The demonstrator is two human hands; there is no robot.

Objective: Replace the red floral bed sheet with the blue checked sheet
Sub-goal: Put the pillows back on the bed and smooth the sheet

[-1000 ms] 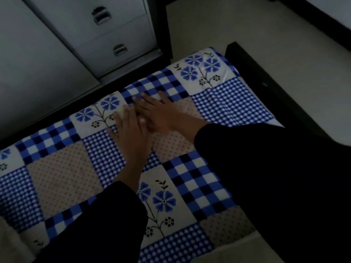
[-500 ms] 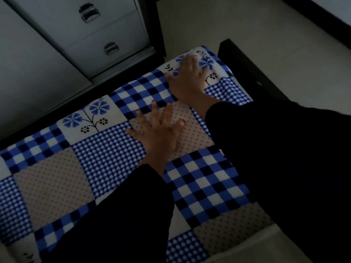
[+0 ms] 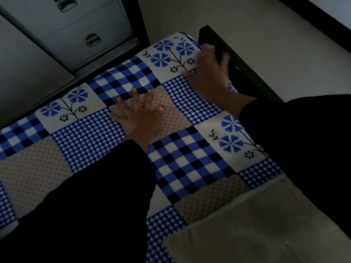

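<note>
The blue checked sheet (image 3: 182, 164), a patchwork of blue checks, blue flowers and dotted beige squares, lies spread over the bed. My left hand (image 3: 139, 114) presses flat on a dotted beige square, fingers spread. My right hand (image 3: 208, 73) is blurred at the sheet's far right edge, fingers extended over the dark bed frame (image 3: 245, 73). No red floral sheet is in view. Both forearms wear dark sleeves.
A grey metal cabinet (image 3: 79, 29) with drawer handles stands beyond the bed's far side. Pale floor (image 3: 275, 35) lies to the right of the bed frame. A plain beige cloth (image 3: 256, 224) covers the near right part of the bed.
My right hand has slid from beside the left hand out to the sheet's far right edge. My left hand has shifted slightly right and stays flat on the sheet.
</note>
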